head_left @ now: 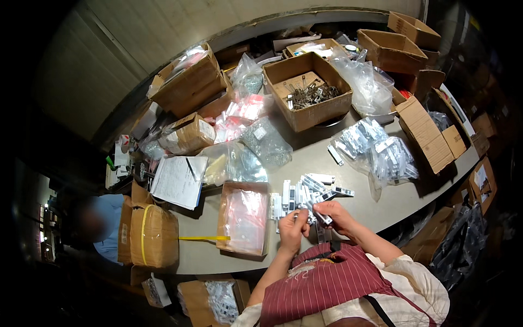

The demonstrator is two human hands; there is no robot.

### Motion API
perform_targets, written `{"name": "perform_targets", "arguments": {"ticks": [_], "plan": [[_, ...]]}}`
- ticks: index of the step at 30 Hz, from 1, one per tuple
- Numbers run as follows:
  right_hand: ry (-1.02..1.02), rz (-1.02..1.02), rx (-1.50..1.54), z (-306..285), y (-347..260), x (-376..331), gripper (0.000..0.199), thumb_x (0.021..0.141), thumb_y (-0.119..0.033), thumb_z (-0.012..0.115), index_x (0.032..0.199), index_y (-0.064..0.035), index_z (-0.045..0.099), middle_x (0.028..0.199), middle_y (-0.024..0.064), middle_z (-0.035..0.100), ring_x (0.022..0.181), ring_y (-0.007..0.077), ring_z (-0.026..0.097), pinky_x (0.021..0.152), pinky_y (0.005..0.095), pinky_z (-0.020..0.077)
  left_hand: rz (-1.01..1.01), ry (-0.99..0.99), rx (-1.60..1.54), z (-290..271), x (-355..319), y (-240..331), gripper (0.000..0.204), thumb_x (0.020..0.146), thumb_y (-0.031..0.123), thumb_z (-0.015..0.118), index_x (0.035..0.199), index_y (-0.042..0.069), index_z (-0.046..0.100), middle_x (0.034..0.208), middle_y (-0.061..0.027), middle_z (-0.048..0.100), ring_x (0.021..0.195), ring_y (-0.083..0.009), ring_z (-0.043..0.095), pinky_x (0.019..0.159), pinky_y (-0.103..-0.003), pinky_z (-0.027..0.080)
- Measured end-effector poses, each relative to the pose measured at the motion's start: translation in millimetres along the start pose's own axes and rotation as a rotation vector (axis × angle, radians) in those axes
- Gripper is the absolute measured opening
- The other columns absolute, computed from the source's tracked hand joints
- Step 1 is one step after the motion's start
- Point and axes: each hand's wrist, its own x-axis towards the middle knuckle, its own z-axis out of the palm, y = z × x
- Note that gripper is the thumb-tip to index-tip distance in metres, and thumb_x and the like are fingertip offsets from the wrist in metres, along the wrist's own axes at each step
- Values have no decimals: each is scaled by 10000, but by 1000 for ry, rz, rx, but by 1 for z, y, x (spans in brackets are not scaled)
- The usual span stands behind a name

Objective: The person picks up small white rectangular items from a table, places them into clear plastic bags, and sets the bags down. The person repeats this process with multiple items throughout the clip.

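Over the near edge of the table, my right hand [339, 218] is closed on a small silvery bar-shaped part [322, 217]. Close beside it, my left hand [294, 228] has its fingers pinched together; whatever they hold is too small to make out. Just beyond both hands lies a loose pile of similar silvery and white bar-shaped parts [285, 197], some with dark slots. To the left of the pile stands an open carton [222, 224] with clear plastic bags [246, 210] inside.
Clear bags of silvery parts [393, 159] lie at the right. Farther back, an open cardboard box [321, 115] holds many small metal pieces. A notepad with a pen [177, 182] and a taped carton [160, 235] with yellow strap are left. A person in blue [111, 218] is beyond.
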Motion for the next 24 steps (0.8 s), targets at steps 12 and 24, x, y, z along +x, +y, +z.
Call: {"name": "perform_targets", "arguments": {"ticks": [12,24], "plan": [[67,-104,46,8,-13,-6,296,953,-354,579,889,-66,593,598,-15,490,424,76,404,400,227,303,-530,-452,-758,-12,-10,-14,330,991,337,401,853,52,492,655,-88,522,415,-64,316,425,-202,305],[109,-351,-573,-6,10,1,211,918,-222,639,862,-18,630,648,21,634,541,70,537,485,241,379,-307,-382,91,-8,-8,-42,327,986,284,574,815,6,597,594,25,508,518,-38,439,469,-230,326]]}}
